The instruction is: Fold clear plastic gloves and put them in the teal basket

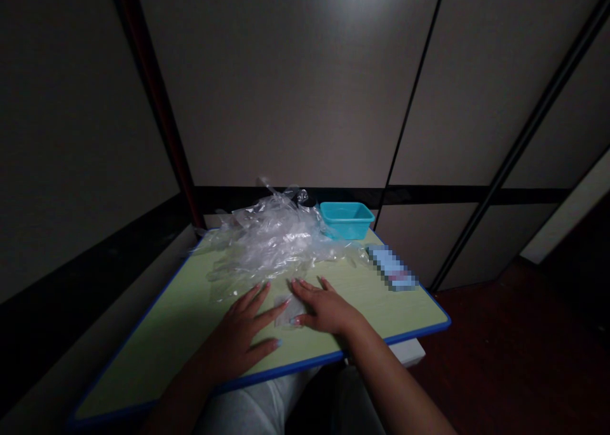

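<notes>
A small translucent plastic piece (284, 314), perhaps a folded bag, lies flat near the front of the light green table (190, 333). My left hand (248, 327) is spread palm down, one fingertip touching the piece's left part. From the other side my right hand (324, 305) rests with fingers outstretched, its thumb and fingertips on or beside the right edge of the piece. Just beyond both hands sits a loose heap of crumpled clear plastic bags (281, 235). Neither hand is closed round anything.
At the back right of the table stands a turquoise plastic basket (347, 228), against the heap. A flat, pixelated blue object (393, 268) lies at the right. Behind the table rise cabinet panels (295, 105). A blue edge strip (419, 331) borders the tabletop.
</notes>
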`<state>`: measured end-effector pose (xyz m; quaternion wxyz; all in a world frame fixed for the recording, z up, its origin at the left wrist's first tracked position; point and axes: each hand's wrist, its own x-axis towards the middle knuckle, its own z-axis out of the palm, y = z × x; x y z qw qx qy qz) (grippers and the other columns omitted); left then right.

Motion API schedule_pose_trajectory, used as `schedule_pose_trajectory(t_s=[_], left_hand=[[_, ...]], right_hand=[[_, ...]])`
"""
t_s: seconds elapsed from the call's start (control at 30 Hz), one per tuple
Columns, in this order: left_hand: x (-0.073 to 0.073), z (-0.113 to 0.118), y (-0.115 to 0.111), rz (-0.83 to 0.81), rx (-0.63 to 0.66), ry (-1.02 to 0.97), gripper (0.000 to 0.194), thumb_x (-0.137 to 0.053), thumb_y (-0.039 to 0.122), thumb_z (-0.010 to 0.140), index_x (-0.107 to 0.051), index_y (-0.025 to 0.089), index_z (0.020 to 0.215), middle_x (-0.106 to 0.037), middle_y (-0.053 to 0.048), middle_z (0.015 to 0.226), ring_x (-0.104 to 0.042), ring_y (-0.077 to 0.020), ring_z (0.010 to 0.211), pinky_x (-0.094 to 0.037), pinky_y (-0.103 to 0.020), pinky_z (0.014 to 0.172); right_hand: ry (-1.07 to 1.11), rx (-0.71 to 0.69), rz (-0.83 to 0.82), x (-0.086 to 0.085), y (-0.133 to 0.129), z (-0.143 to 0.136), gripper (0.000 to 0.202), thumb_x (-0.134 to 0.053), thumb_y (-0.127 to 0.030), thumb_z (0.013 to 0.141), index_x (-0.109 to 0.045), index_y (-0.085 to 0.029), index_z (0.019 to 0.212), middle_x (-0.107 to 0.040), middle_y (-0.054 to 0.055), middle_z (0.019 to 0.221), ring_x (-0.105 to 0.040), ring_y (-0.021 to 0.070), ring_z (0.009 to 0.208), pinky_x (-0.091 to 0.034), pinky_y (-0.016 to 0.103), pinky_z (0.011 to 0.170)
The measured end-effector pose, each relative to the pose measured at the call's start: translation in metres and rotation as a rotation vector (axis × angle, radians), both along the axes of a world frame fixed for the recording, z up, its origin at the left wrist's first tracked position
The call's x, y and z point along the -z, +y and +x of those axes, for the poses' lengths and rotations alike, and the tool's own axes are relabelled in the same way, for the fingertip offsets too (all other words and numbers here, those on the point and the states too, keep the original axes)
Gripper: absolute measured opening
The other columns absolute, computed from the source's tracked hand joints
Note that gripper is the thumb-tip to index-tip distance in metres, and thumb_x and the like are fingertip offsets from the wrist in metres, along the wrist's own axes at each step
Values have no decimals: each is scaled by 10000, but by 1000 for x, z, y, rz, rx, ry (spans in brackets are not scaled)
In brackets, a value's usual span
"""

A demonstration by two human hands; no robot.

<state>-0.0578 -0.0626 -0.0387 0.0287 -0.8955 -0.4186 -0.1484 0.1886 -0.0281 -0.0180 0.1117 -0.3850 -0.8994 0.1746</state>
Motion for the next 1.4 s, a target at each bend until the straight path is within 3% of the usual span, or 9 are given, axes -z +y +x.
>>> schedule_pose_trajectory(t_s=[0.1,0.27,0.6,1.1,1.3,1.4], left_hand=[[1,1,-1,6,5,37,587,-506,523,836,-317,395,1376,-69,-29,1540,-170,-357,1368,-285,-514,1039],[-2,2,-2,-3,-1,46,506,-499,533,838,-398,428,1322,-135,-13,1529,-184,-351,1367,-289,-524,1034],[5,-1,2,11,-18,-13,503,-519,519,831,-461,359,1304,-231,-42,1506,-207,-344,1361,-326,-498,1031],[-2,5,1,-29,-149,5,551,-474,575,824,-452,341,1323,-369,-91,1445,-241,-373,1342,-302,-558,1016],[2,5,2,-8,-208,21,591,-475,577,819,-466,274,1326,-402,-125,1421,-259,-369,1336,-299,-549,1023],[5,3,2,26,-197,-7,612,-486,573,816,-430,279,1350,-353,-123,1450,-237,-378,1341,-297,-558,1018]], right_hand=[[-10,-4,1,-1,0,0,838,-563,-402,806,-62,-257,1462,-222,75,1490,-206,225,1368,-24,545,1088],[0,1,-15,-3,-2,0,825,-559,-411,808,-84,-251,1463,-236,93,1484,-206,219,1368,-21,532,1090],[-2,13,-25,-5,-2,0,829,-569,-415,805,-96,-237,1462,-250,109,1477,-197,221,1371,-1,524,1089],[-18,3,-31,-2,0,0,837,-565,-420,807,-78,-237,1463,-227,94,1487,-184,222,1375,5,544,1085],[-4,5,-35,-3,-2,1,825,-566,-421,807,-99,-232,1460,-239,94,1483,-189,218,1373,2,547,1084],[-7,9,-38,-4,-2,0,823,-573,-416,804,-104,-251,1460,-236,92,1483,-192,218,1372,4,537,1086]])
